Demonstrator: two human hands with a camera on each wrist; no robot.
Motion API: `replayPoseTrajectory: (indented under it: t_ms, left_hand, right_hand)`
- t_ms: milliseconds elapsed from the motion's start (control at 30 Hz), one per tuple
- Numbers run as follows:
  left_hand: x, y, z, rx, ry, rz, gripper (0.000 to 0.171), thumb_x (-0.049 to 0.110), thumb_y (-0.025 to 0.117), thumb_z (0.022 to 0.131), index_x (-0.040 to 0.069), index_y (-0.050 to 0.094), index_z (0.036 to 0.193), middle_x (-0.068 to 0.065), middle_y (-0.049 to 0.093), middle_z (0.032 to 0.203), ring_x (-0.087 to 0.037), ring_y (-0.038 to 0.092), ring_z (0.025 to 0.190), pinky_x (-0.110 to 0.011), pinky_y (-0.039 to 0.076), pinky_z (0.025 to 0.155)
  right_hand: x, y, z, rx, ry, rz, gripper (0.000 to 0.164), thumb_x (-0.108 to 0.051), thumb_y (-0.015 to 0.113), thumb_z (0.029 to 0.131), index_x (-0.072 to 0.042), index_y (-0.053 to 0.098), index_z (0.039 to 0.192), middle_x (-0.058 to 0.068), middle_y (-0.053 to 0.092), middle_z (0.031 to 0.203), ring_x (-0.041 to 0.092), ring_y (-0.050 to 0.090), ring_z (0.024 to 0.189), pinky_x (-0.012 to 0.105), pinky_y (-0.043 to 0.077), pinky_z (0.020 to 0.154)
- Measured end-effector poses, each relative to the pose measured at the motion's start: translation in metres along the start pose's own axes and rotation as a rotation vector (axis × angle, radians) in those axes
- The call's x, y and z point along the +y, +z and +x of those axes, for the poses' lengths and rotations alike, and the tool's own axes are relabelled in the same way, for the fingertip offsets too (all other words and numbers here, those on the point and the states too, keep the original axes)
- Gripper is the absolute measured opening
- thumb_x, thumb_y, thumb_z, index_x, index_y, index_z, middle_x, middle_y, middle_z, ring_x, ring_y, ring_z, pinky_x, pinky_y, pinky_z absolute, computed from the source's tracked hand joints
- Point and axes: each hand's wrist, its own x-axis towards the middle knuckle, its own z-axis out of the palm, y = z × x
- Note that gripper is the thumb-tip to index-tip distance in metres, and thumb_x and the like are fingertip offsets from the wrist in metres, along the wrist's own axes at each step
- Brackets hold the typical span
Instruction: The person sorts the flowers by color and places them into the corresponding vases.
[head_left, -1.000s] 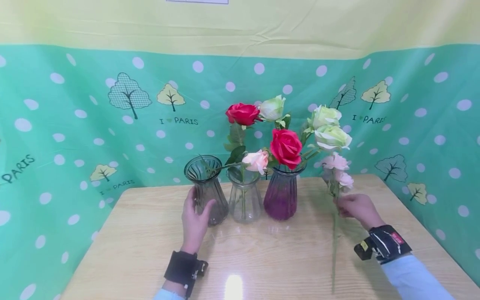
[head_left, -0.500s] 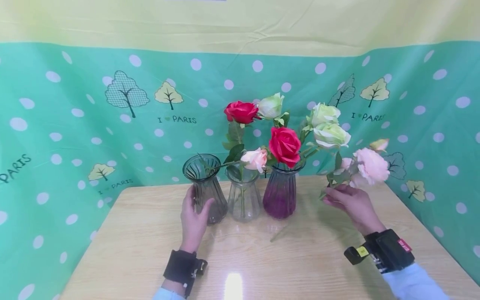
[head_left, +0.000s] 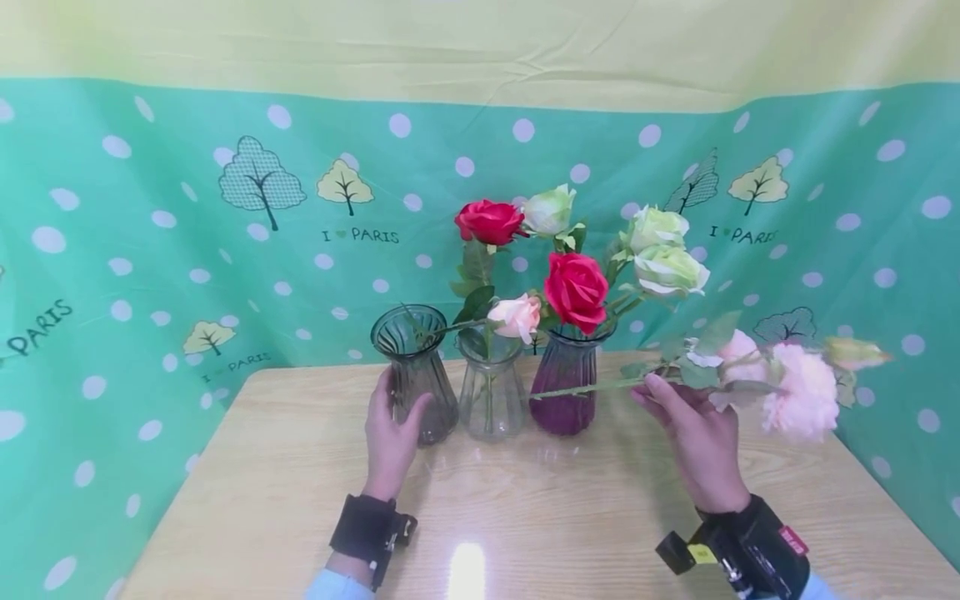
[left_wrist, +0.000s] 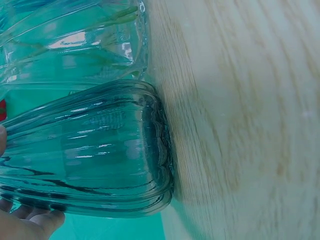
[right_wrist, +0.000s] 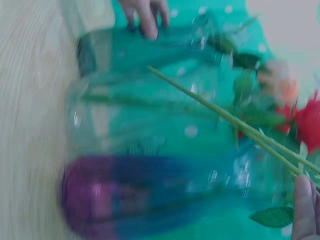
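Observation:
My left hand [head_left: 393,437] holds the dark grey glass vase [head_left: 426,400] at its side, the thumb in front. In the left wrist view the base of this ribbed vase [left_wrist: 100,155] stands on the table. With thumb and fingers my right hand [head_left: 701,450] pinches the stem of an artificial pink flower [head_left: 802,387]. The flower is held nearly level, blossoms to the right. Its bare stem [right_wrist: 200,100] reaches left across the front of the purple vase [head_left: 564,392], as the head view shows. The right wrist view is blurred.
A clear glass vase [head_left: 491,400] stands between the grey and purple ones. Red roses [head_left: 576,292], pale green roses [head_left: 670,268] and a light pink rose [head_left: 516,317] rise from the vases. Behind the wooden table [head_left: 300,500] hangs a green dotted cloth [head_left: 180,275].
My right hand has turned, swinging the pink flower from upright to nearly level: blossoms to the right, stem end up and left. My left hand stays at the grey vase.

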Motion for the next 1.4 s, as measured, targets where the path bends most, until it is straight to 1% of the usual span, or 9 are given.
replayPoseTrajectory:
  t_ms: [100, 300, 467, 567, 767, 933, 1067, 1200, 1400]
  left_hand:
    - [0.001, 0.0, 0.0, 0.001, -0.004, 0.008, 0.082, 0.041, 0.066, 0.084, 0.01, 0.024, 0.148, -0.013, 0.029, 0.152, -0.029, 0.032, 0.139, -0.046, 0.029, 0.115]
    - [0.0, 0.0, 0.0, 0.006, -0.016, 0.009, 0.082, 0.041, 0.066, 0.083, 0.013, 0.024, 0.148, -0.011, 0.029, 0.152, -0.027, 0.031, 0.139, -0.045, 0.029, 0.115]
    - [0.0, -0.001, 0.0, 0.008, -0.017, 0.015, 0.082, 0.041, 0.066, 0.084, 0.012, 0.023, 0.148, -0.011, 0.028, 0.153, -0.027, 0.029, 0.14, -0.045, 0.028, 0.116]
    - [0.0, -0.002, -0.001, 0.007, -0.015, 0.02, 0.081, 0.041, 0.065, 0.084, 0.011, 0.023, 0.148, -0.012, 0.028, 0.153, -0.028, 0.029, 0.14, -0.046, 0.027, 0.116]
    - [0.0, -0.001, -0.002, 0.004, -0.018, 0.019, 0.08, 0.039, 0.066, 0.085, 0.012, 0.024, 0.148, -0.013, 0.028, 0.152, -0.029, 0.029, 0.14, -0.047, 0.027, 0.115]
    - [-0.001, -0.001, -0.002, 0.001, -0.014, 0.019, 0.081, 0.037, 0.066, 0.085, 0.01, 0.024, 0.147, -0.014, 0.028, 0.152, -0.03, 0.03, 0.139, -0.047, 0.028, 0.115]
    - [0.0, 0.0, -0.001, -0.004, -0.014, 0.018, 0.081, 0.038, 0.066, 0.085, 0.008, 0.024, 0.147, -0.014, 0.028, 0.152, -0.03, 0.029, 0.139, -0.047, 0.028, 0.115]
    - [0.0, 0.0, -0.001, -0.004, -0.015, 0.01, 0.081, 0.039, 0.066, 0.085, 0.01, 0.023, 0.148, -0.013, 0.028, 0.152, -0.029, 0.029, 0.14, -0.046, 0.028, 0.115]
    - [-0.001, -0.001, 0.0, -0.009, -0.017, 0.005, 0.081, 0.039, 0.066, 0.085, 0.011, 0.023, 0.148, -0.013, 0.028, 0.153, -0.028, 0.029, 0.14, -0.045, 0.028, 0.115]
  right_hand:
    - [-0.003, 0.012, -0.006, -0.035, -0.058, 0.134, 0.044, 0.016, 0.047, 0.089, 0.001, 0.043, 0.13, 0.01, 0.069, 0.1, 0.022, 0.069, 0.09, 0.038, 0.054, 0.085]
    - [-0.01, 0.038, -0.011, 0.01, -0.163, 0.162, 0.036, 0.016, 0.045, 0.09, 0.006, 0.05, 0.124, 0.01, 0.07, 0.101, 0.02, 0.068, 0.088, 0.04, 0.056, 0.086]
    - [-0.01, 0.061, -0.008, -0.047, -0.286, 0.331, 0.041, 0.021, 0.042, 0.088, 0.009, 0.044, 0.127, 0.018, 0.067, 0.106, 0.025, 0.068, 0.088, 0.043, 0.055, 0.086]
    - [-0.008, 0.075, -0.007, -0.052, -0.334, 0.335, 0.043, 0.022, 0.043, 0.087, 0.009, 0.043, 0.127, 0.02, 0.067, 0.104, 0.027, 0.068, 0.088, 0.043, 0.056, 0.084]
    - [-0.002, 0.096, -0.007, -0.002, -0.401, 0.094, 0.055, 0.02, 0.052, 0.083, 0.006, 0.036, 0.134, 0.021, 0.064, 0.101, 0.028, 0.069, 0.081, 0.042, 0.058, 0.076]
    - [0.001, 0.104, -0.01, 0.061, -0.343, -0.066, 0.041, 0.011, 0.059, 0.084, 0.006, 0.046, 0.123, 0.013, 0.068, 0.092, 0.024, 0.071, 0.078, 0.038, 0.058, 0.078]
    - [-0.001, 0.11, -0.01, 0.052, -0.343, -0.086, 0.04, 0.009, 0.061, 0.084, 0.004, 0.048, 0.121, 0.012, 0.069, 0.092, 0.024, 0.071, 0.078, 0.039, 0.058, 0.077]
    - [-0.001, 0.117, -0.007, -0.002, -0.43, -0.114, 0.048, 0.014, 0.059, 0.082, 0.006, 0.043, 0.126, 0.016, 0.067, 0.095, 0.022, 0.07, 0.081, 0.035, 0.058, 0.079]
    - [0.013, 0.12, 0.002, -0.023, -0.765, -0.632, 0.059, -0.002, 0.065, 0.084, 0.0, 0.038, 0.137, 0.016, 0.058, 0.119, 0.017, 0.054, 0.117, 0.03, 0.041, 0.107]
